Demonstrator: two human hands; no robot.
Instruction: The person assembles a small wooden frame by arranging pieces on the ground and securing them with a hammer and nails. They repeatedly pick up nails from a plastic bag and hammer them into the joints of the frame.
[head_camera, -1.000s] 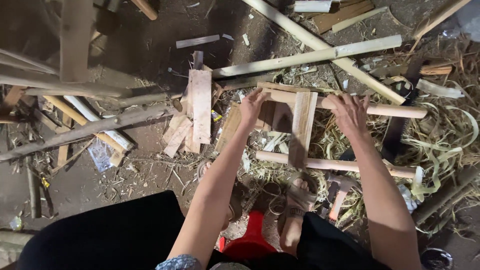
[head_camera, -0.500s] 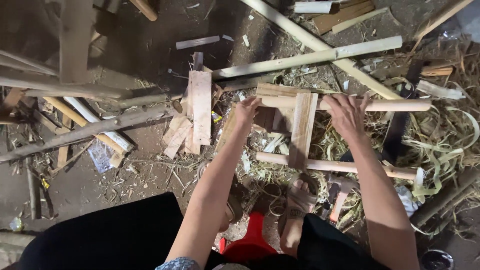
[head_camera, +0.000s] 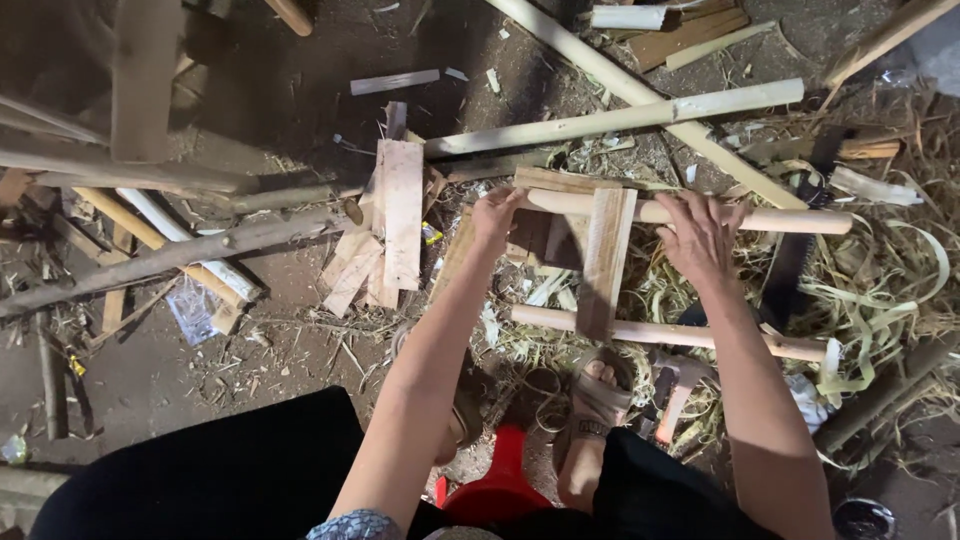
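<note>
Hands are both up on the same round wooden pole, the upper one of a rough ladder-like frame lying on the dirt. Left hand is wrapped around the pole's left end, fingers curled over it in a proper grip. Right hand sits further along to the right, palm down and fingers spread over the pole, pressing on it more than clutching it, and I honestly can't tell if the fingertips hook underneath. A flat wooden slat runs down from that pole to a second round pole lower in the picture, which lies roughly parallel to the first, so the slat bridges the two. Another short board lies just above the upper pole, touching it or close to it, hard to say. The person's sandaled foot is planted right below the lower pole, near the slat's bottom end, and something red sits between the legs at the bottom edge. Right of the frame there's a saw lying on a heap of pale shavings and strips. Left of the frame a stack of flat offcuts rests on the ground, and long peeled poles cross above everything. More rough branches sprawl out to the far left.
</note>
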